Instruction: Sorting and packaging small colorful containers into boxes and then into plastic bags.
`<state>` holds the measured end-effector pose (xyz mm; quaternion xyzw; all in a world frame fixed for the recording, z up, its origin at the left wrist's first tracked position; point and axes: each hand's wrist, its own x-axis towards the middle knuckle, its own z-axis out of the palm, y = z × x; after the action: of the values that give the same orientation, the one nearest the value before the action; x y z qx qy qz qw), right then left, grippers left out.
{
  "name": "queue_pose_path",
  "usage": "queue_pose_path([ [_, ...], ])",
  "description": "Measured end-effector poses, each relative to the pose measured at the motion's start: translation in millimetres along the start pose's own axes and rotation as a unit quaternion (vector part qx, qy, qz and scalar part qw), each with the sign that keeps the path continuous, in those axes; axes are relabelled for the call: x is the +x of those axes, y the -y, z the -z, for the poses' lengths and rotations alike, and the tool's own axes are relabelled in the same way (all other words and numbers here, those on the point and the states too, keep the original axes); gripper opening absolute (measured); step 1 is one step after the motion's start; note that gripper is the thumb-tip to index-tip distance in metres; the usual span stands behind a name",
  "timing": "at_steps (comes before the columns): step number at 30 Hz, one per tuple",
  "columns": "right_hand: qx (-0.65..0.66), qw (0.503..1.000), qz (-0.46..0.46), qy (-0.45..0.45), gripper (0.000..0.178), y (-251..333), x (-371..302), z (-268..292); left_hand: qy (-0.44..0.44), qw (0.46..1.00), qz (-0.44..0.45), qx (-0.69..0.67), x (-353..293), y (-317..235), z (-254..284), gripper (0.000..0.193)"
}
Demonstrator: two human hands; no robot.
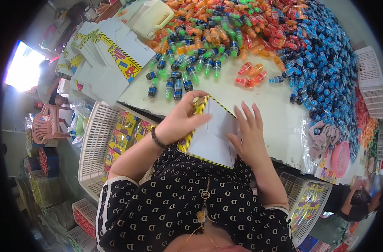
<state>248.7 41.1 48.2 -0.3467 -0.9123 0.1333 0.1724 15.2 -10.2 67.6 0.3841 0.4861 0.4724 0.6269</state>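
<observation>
Left hand point(184, 122) grasping box point(210, 147); right hand point(251, 140) unclenched at the opposite side.
The box, white inside, is tilted in front of the torso at the near edge of the counter point(279, 119); left thumb inside the wall, right fingers extended, firm contact not discernible. Bottles point(217, 68) lie beyond; flat cartons point(109, 75) are stacked at left.

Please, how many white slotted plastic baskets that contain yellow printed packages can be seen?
2. One basket is left of the left hand; the other basket is below and right of the right hand. More may be hidden.
</observation>
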Motion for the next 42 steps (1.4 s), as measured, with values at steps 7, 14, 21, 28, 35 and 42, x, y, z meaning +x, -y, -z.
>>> queue_pose_path([
  [7, 0.491, 0.858, -0.151, -0.003, 0.086, 26, -26, -10, 0.118, 0.976, -0.069, 0.168, -16, 0, -38, 0.069],
  [14, 0.284, 0.946, -0.156, -0.001, 0.077, -40, -74, -61, -0.103, 0.712, -0.25, 0.648, 9, 32, 1, 0.036],
  [21, 0.068, 0.995, -0.047, -0.063, 0.07, -1, -21, -40, -0.091, 0.809, -0.195, 0.547, 45, 73, 25, 0.016],
  [28, -0.006, 0.983, 0.052, 0.176, 0.045, -5, 6, -83, -0.076, 0.82, -0.207, 0.528, 48, 75, 23, 0.016],
  [35, 0.008, 0.974, 0.141, 0.175, 0.046, -26, 20, -57, -0.071, 0.832, -0.188, 0.517, 43, 67, 22, 0.014],
  [42, 0.336, 0.931, -0.145, -0.011, 0.036, -170, 177, -9, -0.05, 0.833, -0.185, 0.519, 52, 59, 23, 0.015],
])
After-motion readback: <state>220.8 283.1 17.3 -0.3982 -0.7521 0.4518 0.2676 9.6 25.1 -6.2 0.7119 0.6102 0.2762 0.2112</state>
